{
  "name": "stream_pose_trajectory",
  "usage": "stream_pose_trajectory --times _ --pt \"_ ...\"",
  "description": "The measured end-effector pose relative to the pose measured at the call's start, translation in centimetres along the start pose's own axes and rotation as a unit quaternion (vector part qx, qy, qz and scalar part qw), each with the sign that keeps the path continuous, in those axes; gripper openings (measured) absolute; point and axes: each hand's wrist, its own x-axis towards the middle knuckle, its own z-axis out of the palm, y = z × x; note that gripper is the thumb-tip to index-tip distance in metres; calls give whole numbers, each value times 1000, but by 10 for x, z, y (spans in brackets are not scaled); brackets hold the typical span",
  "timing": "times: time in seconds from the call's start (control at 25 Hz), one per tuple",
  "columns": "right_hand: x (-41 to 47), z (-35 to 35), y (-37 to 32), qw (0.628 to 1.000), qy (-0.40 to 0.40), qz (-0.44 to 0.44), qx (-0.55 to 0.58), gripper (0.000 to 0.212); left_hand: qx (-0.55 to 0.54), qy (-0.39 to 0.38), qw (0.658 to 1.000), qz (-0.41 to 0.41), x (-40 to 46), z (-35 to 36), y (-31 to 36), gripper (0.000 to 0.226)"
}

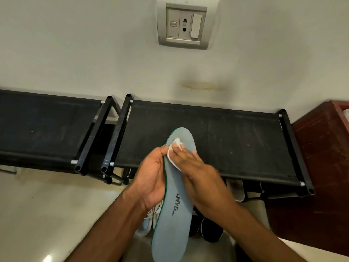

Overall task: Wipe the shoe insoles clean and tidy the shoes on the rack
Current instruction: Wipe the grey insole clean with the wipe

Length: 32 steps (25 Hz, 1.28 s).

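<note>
A long light-blue insole [172,214] with a green edge and dark lettering stands lengthwise in front of me, above the floor. My left hand [151,176] grips its left edge from behind. My right hand [196,173] presses a small white wipe [174,148] flat against the upper half of the insole, fingers straight. Behind the hands stands the black shoe rack [236,140] with a bare fabric top shelf. A white shoe [151,218] and black shoes [209,229] sit low under my arms, partly hidden.
A second black rack [43,127] stands to the left, close beside the first. A dark red wooden cabinet [317,167] borders the right rack. A white wall with a socket plate [186,24] is behind. Pale floor tiles [47,214] lie at lower left.
</note>
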Motion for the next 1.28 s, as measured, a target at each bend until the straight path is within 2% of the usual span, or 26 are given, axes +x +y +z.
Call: stream_pose_trajectory --times 0.04,0.16,0.28,0.32,0.44,0.56,0.6,0.72,0.84,0.88,1.0,1.16,1.28 --pt "0 0 2 1000 -3 -10 -10 63 2 -1 1000 1 0 -1 1 48" --pt "1 -8 12 998 26 51 -4 62 20 11 1000 17 1 -4 1 46" --pt "-4 -5 2 999 -43 -16 -7 62 3 17 1000 16 0 -3 4 48" --pt "-5 -5 3 998 -45 -25 -17 62 4 19 1000 16 0 -3 5 48" --pt "-3 -9 7 999 11 19 -38 62 20 28 999 23 1 -4 4 47" --pt "-12 -2 -5 997 -45 -49 -31 55 5 42 999 8 2 -3 5 50" --pt "-11 -1 -3 997 -41 -54 -44 57 8 43 999 11 2 -4 5 50" --pt "-6 -7 8 998 17 11 -63 70 22 43 998 28 3 -4 4 47" --pt "-14 1 -8 995 -63 -64 -35 71 16 55 998 16 2 -5 6 49" --pt "-14 0 -4 995 -64 -70 -43 72 14 52 998 13 2 -5 6 49" --pt "-5 -9 13 997 9 10 -78 79 22 43 998 28 4 -6 3 47" --pt "-14 1 -7 993 -78 -68 -49 71 13 41 999 12 2 -4 6 49" --pt "-4 -7 13 996 4 25 -89 87 33 19 999 21 2 -2 -1 45"
